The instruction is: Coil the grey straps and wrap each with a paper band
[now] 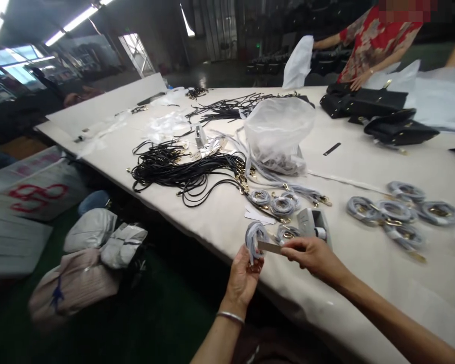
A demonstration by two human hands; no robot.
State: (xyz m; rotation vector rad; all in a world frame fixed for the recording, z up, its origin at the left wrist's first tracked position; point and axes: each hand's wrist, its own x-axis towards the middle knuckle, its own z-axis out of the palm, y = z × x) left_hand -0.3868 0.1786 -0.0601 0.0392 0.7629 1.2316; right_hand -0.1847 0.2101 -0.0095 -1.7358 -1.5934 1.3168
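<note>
My left hand point(243, 277) is closed around a coiled grey wrapped strap point(255, 237) at the near edge of the white table point(364, 263). My right hand point(310, 254) pinches a strip of tape point(270, 247) that runs to the coil. A grey tape dispenser point(313, 222) stands just behind my right hand. More coiled grey straps point(278, 203) lie beyond it, and another group of coils point(400, 212) lies to the right.
A pile of black cords with gold clasps point(182, 172) and a clear plastic bag point(278, 131) sit mid-table. Black handbags point(375, 108) lie at the far right, where a person in a red patterned top point(375, 43) works. Wrapped bundles point(87, 263) lie on the floor left.
</note>
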